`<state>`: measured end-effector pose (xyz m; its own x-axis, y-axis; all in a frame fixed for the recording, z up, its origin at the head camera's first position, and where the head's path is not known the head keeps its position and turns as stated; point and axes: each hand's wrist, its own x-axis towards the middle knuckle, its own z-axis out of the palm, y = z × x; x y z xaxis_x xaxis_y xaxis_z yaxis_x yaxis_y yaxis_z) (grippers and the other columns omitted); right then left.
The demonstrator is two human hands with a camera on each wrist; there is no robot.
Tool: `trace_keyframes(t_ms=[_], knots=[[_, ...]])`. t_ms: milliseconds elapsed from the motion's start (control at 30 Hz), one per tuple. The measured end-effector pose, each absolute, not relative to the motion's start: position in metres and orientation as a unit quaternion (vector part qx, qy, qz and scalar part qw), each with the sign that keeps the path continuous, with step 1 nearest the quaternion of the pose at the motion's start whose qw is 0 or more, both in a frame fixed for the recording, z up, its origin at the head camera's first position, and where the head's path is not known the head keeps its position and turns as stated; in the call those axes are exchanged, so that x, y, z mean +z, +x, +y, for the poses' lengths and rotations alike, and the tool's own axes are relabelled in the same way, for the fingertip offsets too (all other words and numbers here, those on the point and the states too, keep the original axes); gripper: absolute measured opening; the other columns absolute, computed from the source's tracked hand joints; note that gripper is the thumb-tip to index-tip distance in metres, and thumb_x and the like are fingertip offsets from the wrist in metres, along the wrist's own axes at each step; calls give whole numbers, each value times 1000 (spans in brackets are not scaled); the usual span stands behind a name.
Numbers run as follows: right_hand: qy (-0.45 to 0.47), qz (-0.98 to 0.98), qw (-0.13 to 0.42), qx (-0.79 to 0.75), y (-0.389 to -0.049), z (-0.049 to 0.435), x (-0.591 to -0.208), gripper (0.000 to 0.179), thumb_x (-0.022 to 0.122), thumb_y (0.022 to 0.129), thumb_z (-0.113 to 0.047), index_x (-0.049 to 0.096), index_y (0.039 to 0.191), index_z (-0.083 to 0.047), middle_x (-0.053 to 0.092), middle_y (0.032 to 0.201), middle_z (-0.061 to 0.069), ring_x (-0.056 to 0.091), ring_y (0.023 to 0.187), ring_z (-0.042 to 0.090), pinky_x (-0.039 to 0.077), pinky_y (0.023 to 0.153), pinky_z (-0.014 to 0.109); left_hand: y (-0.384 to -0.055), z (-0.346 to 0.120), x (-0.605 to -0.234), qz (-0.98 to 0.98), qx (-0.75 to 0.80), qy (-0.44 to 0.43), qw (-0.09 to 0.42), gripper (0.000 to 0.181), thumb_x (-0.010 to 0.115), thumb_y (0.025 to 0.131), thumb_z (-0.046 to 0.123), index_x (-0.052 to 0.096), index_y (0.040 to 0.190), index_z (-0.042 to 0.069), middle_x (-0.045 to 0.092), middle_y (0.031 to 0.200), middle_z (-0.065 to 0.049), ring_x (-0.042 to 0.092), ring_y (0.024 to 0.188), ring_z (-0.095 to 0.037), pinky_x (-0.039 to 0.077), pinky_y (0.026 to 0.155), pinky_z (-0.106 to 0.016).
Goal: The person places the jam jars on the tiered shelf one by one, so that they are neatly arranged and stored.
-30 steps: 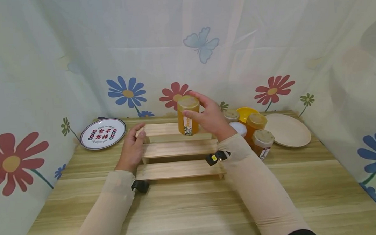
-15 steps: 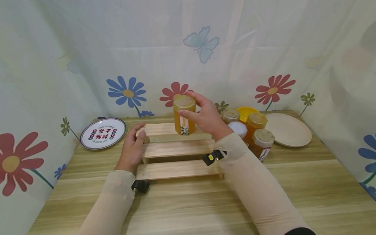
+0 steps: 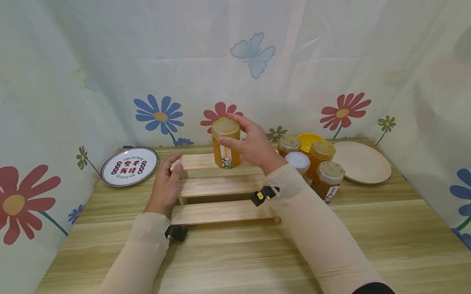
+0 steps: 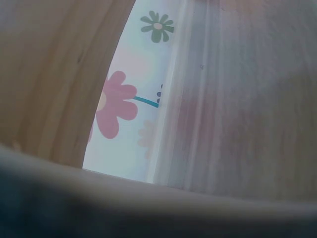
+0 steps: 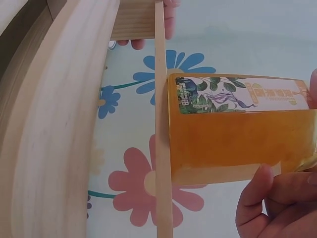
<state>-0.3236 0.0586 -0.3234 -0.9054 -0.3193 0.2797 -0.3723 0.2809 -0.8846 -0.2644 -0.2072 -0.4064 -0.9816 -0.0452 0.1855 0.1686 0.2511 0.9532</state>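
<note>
The amber jar (image 3: 225,155) now stands further left over the far, top tier of the wooden shelf (image 3: 222,212) than it did a second ago; the right hand (image 3: 254,145) has slid left along with it. That hand holds the jar upright, thumb on the near side and fingers behind. Its base meets the tier or sits just above it (I cannot tell which). The left hand (image 3: 164,183) keeps its place, curled round the shelf's left end.

With the right forearm shifted, the white-lidded jar (image 3: 298,161) on the right of the worktop (image 3: 240,261) shows more fully.

The amber jar's label (image 5: 223,95) carries green leaves, a purple long-tailed bird and orange characters, turned sideways in the right wrist view and too soft to read. The oval plate (image 3: 130,166) at far left bears large dark red Chinese characters, the lower pair 我待, with rim lettering too small to read surely. The near right jar (image 3: 329,180) has a dark label, its writing illegible.
</note>
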Motion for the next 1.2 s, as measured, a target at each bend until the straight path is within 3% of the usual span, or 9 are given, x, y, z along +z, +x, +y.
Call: trace_keyframes(t_ms=[300, 533, 833, 1200], knots=[[204, -802, 16, 562, -323, 52, -321, 77, 84, 93, -34, 47, 160, -28, 50, 159, 2, 41, 151, 27, 40, 119, 54, -264, -207, -408, -796, -597, -42, 93, 47, 40, 116, 24, 42, 160, 9, 42, 157, -19, 46, 115, -25, 37, 97, -34], [204, -802, 20, 561, -323, 48, -321, 77, 85, 92, -34, 47, 159, -27, 53, 156, 0, 42, 150, 25, 42, 118, 49, -265, -206, -407, -796, -597, -30, 90, 46, 42, 115, 21, 43, 160, 10, 40, 161, -18, 46, 124, -28, 36, 106, -39], [194, -806, 16, 559, -324, 45, -320, 76, 85, 91, -35, 49, 157, -26, 54, 155, -1, 42, 150, 25, 40, 119, 52, -287, -218, -438, -796, -595, -38, 105, 47, 42, 115, 36, 44, 160, 22, 40, 162, -9, 46, 124, -25, 36, 105, -39], [206, -806, 19, 555, -324, 42, -320, 74, 83, 93, -34, 49, 157, -25, 56, 152, 0, 46, 147, 26, 41, 118, 53, -288, -218, -440, -789, -605, -36, 106, 47, 44, 114, 37, 45, 159, 22, 47, 144, -13, 48, 112, -24, 39, 95, -32]])
